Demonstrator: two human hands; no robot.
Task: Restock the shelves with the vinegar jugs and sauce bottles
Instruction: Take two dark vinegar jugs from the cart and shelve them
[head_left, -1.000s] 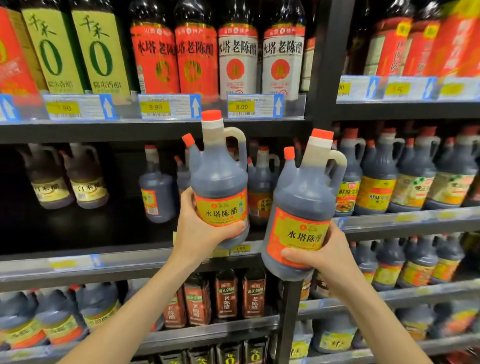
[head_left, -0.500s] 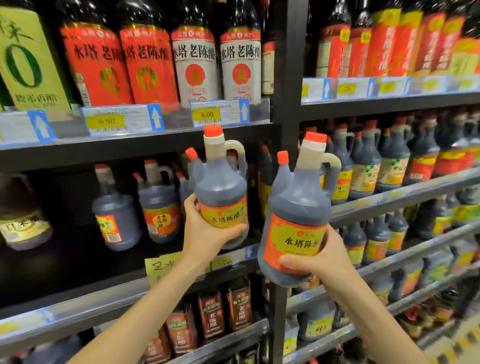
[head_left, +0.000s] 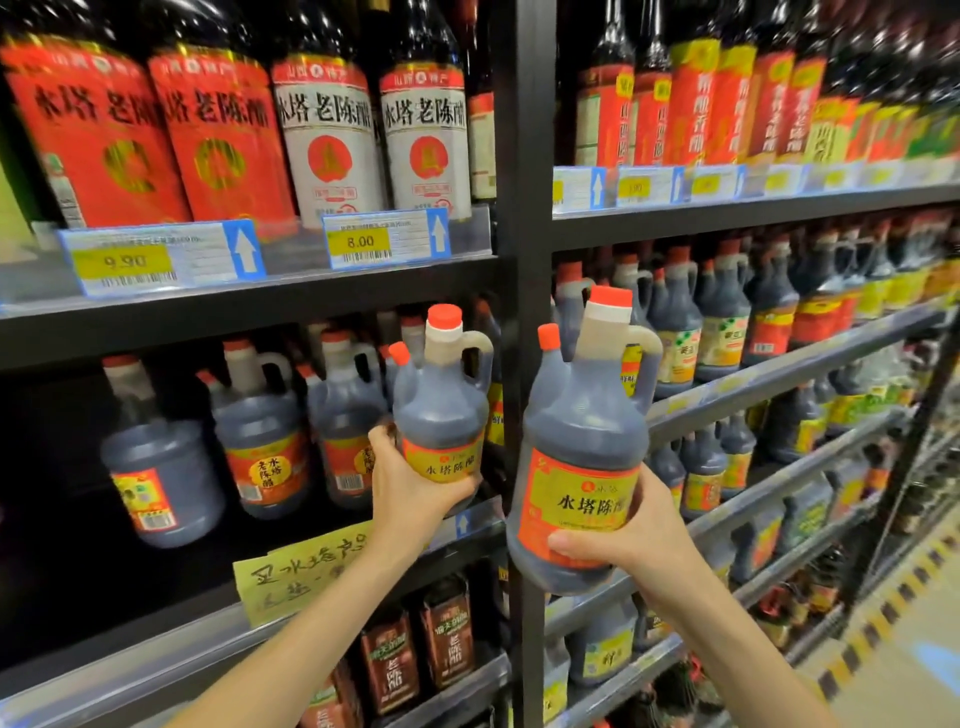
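Dark left jug (head_left: 441, 410) in left hand (head_left: 415, 488); right jug (head_left: 587, 431), right hand (head_left: 639, 540).

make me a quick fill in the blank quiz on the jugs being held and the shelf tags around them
1. Of the two held jugs, the nearer jug is in the ____ hand.
2. The price tag below the white-labelled bottles reads ____.
3. The arrow on that price tag points ____.
4. The handwritten note below the left hand, which grips the farther jug, is ____.

Missing words: right; 8.00; up; yellow
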